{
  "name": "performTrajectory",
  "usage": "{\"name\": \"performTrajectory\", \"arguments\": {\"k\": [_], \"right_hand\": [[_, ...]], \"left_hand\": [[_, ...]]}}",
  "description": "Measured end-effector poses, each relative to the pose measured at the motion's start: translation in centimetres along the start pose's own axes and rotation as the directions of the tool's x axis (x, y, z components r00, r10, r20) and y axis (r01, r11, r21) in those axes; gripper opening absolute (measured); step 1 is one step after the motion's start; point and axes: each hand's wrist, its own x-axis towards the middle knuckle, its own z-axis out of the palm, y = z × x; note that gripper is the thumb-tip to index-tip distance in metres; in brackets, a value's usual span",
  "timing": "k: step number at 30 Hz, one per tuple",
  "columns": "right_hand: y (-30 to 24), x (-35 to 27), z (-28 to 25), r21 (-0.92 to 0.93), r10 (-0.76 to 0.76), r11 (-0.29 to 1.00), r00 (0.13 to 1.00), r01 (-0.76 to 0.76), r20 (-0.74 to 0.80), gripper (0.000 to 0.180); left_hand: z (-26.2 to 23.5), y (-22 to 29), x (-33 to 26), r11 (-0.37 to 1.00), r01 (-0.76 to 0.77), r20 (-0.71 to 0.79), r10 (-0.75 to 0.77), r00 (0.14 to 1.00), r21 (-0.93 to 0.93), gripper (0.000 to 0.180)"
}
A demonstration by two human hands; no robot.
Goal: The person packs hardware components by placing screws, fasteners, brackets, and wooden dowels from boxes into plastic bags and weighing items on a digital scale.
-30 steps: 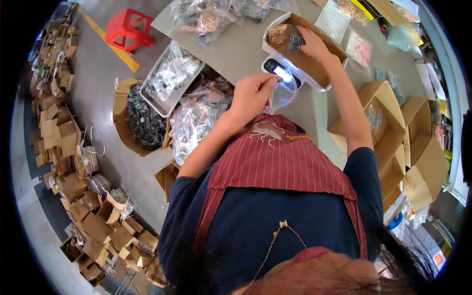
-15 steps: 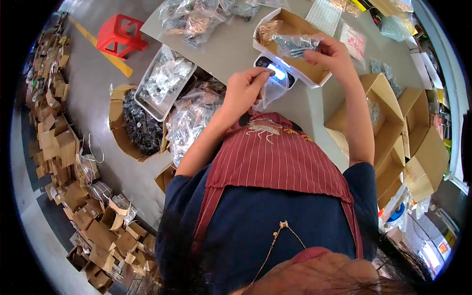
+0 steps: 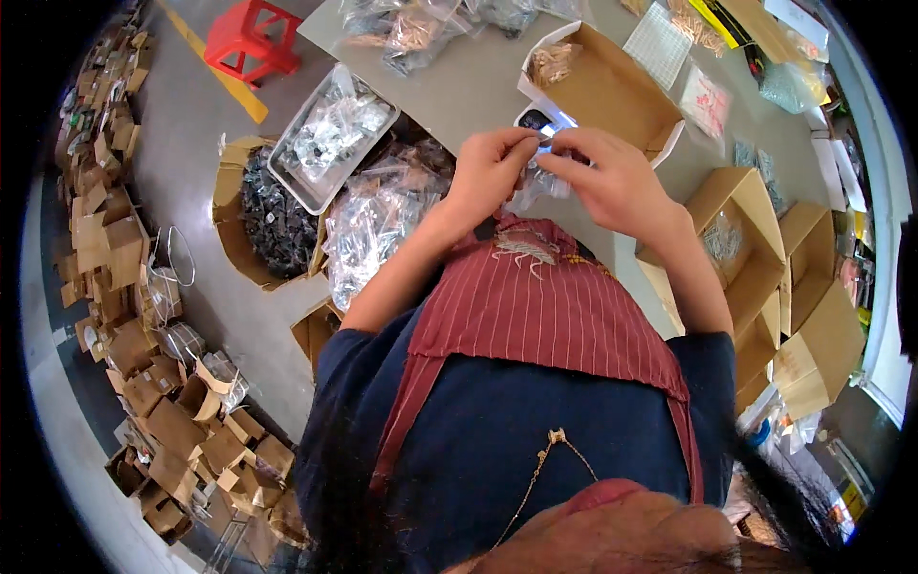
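A bare stretch of the table (image 3: 464, 100) lies inside its left edge, wide enough for a hand to slide through, though plastic bags (image 3: 413, 33) crowd the far edge. At the middle of the near edge, the left hand (image 3: 492, 172), right hand (image 3: 617, 182) and a clear pouch (image 3: 540, 188) block the way. Beyond them, the open box (image 3: 617, 81) raises its walls. On the right, bare tabletop separates it from tall cartons (image 3: 755, 206), with a flat bag (image 3: 706, 100) farther up.

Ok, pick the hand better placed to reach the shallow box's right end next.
Right hand, likely: it's closer to that end of the shallow box, while the left hand lies farther left and would reach past it. Both meet at clear plastic.
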Motion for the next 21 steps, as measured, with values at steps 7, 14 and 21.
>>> {"name": "performTrajectory", "arguments": {"k": [7,14,21], "right_hand": [[10.6,3.0,5.1,0.369,0.59,0.777,0.794,-0.51,-0.146,0.039],[15.5,2.4,8.9,0.018,0.59,0.807,0.807,-0.59,0.021,0.034],[8.0,0.7,-0.9,0.892,0.511,0.374,0.859,-0.255,0.031,0.025]], "left_hand": [[0.1,-0.2,-0.8,0.986,0.062,0.002,-0.063,0.998,-0.153,0.024],[-0.3,-0.3,-1.4,0.971,0.095,0.008,-0.096,0.995,-0.218,0.024],[-1.0,-0.2,-0.2,0.943,0.098,-0.027,-0.112,0.993,-0.318,0.027]]}}
